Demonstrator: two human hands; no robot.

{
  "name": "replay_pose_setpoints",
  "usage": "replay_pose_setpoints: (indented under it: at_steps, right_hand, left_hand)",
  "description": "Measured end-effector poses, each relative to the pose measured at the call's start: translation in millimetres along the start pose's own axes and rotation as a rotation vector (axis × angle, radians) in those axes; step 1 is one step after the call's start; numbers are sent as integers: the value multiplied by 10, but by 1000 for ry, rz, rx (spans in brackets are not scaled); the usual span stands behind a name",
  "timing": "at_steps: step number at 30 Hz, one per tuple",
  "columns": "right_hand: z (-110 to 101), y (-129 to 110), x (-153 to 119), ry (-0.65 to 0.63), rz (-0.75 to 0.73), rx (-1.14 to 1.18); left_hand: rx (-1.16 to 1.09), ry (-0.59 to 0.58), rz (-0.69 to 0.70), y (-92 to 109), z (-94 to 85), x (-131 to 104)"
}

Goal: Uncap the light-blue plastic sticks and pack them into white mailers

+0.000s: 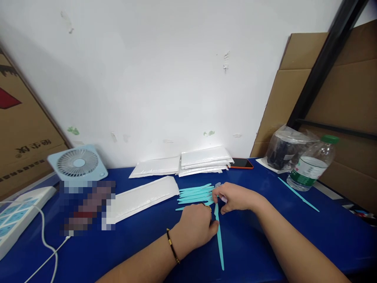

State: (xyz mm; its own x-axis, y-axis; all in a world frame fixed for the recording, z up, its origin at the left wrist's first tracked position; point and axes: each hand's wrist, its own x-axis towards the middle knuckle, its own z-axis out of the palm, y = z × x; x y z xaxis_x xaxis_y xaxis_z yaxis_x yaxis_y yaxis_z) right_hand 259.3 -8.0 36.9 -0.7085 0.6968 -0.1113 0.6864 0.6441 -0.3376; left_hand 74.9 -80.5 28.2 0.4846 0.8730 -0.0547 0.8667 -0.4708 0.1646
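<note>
A long teal plastic tool (220,239) lies pointing toward me on the blue table. My left hand (197,226) is closed, its thumb and curled fingers at the tool's upper part. Just beyond, my right hand (232,197) has its fingers bent down at the tool's top end; what they pinch, if anything, is hidden. Several similar teal tools (194,193) lie side by side behind my left hand, their right ends near my right fingertips. A small translucent grey piece (217,184) shows behind my right hand.
White padded envelopes (203,159) lie by the wall, another (141,198) nearer left. A phone (241,163), a bottle (312,167), a bagged item (281,149) and a single teal tool (299,194) are right. A fan (79,162) and power strip (20,216) are left.
</note>
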Motion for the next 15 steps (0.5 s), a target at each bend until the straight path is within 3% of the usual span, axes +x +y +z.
replay_pose_setpoints:
  at_steps: [3,10,13,15]
  right_hand:
    - [22,-9,24,-19,-23,-8]
    - [18,127,-46,-236,89,131]
    - [-53,265,-130,-200,126,192]
    - [-108,359,-163,-106,130,209]
  left_hand:
    - [-31,-23,-20,33,-3,10]
    - [43,-58,-5,-64,-57,35]
    - [-6,-76,12,-211,-108,58]
    - [-48,3,47,-314,-115,99]
